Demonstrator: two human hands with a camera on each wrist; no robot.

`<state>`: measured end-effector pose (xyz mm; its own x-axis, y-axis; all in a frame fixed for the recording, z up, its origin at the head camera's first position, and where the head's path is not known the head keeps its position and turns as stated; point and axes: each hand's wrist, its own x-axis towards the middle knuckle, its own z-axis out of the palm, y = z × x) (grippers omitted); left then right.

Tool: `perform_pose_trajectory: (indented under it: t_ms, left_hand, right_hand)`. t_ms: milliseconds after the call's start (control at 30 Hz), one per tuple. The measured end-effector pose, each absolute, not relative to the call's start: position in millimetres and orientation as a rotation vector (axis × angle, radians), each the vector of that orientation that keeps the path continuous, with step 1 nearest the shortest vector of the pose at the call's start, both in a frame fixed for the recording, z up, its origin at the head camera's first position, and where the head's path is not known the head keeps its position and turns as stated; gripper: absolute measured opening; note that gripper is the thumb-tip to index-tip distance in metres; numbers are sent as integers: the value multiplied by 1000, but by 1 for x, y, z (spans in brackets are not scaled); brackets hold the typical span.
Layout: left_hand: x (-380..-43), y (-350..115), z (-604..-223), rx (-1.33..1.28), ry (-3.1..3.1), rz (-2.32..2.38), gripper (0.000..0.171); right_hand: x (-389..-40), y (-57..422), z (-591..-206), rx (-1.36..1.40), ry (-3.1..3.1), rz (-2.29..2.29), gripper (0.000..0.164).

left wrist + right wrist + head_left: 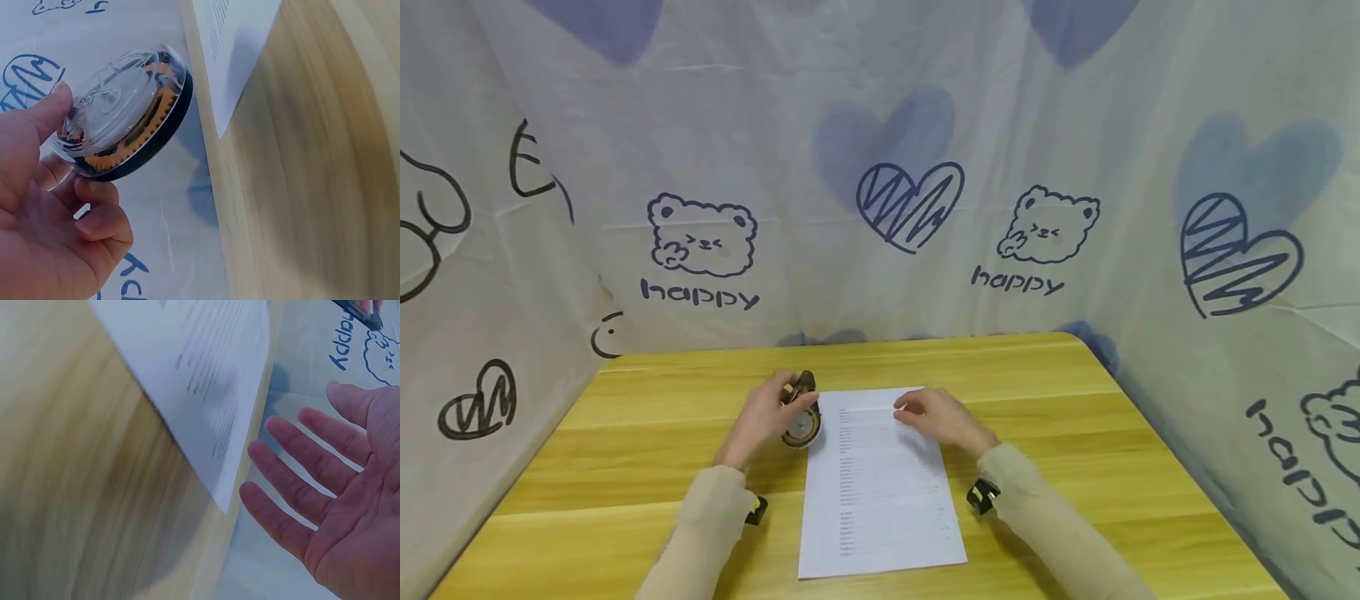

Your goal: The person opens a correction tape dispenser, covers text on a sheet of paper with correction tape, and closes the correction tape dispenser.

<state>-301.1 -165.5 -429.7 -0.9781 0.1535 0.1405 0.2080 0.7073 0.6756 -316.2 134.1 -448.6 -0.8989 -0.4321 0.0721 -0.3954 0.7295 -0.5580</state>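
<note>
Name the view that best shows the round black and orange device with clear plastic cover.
Left wrist: the device appears large, its orange toothed ring visible. The head view shows it small, partly hidden by the left hand; the right wrist view shows only a dark part at the top edge.

Enclosed on three sides by creased, pale cloth (797, 125) printed with solid blue hearts (1258, 171), scribbled heart outlines (912, 207) and curly-edged bear faces (703, 237) above the word "happy" (700, 294). Furnished with a wood-grain tabletop (1045, 400), yellow in the head view and paler tan in both wrist views, close against the rear cloth and rounded at the far right corner. Lit softly, with blurred shadows across the grain.
</note>
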Motion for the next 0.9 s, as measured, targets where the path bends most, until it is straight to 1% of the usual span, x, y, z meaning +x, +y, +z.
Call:
perform_pose_trajectory:
  t_ms: [200, 433, 567, 667, 900]
  left_hand:
    - [-306, -152, -428, -378, -2763, -1126, 31]
    - [-306, -136, -433, -454, -2795, -1107, 36]
    - [-303, -131, -438, -465, -2778, -1221, 31]
    - [-302, -129, -440, -482, -2754, -1333, 26]
    - [-301, -120, -446, -559, -2676, -1557, 22]
  right_hand:
    - [-317, 125, -449, -776, 2852, -935, 30]
    - [-315, 113, -448, -897, 2834, -1055, 32]
    - [-315, 109, -449, -951, 2776, -1133, 38]
    - [-314, 107, -449, -940, 2747, -1149, 42]
    - [-315, 103, -447, -960, 2715, -1190, 42]
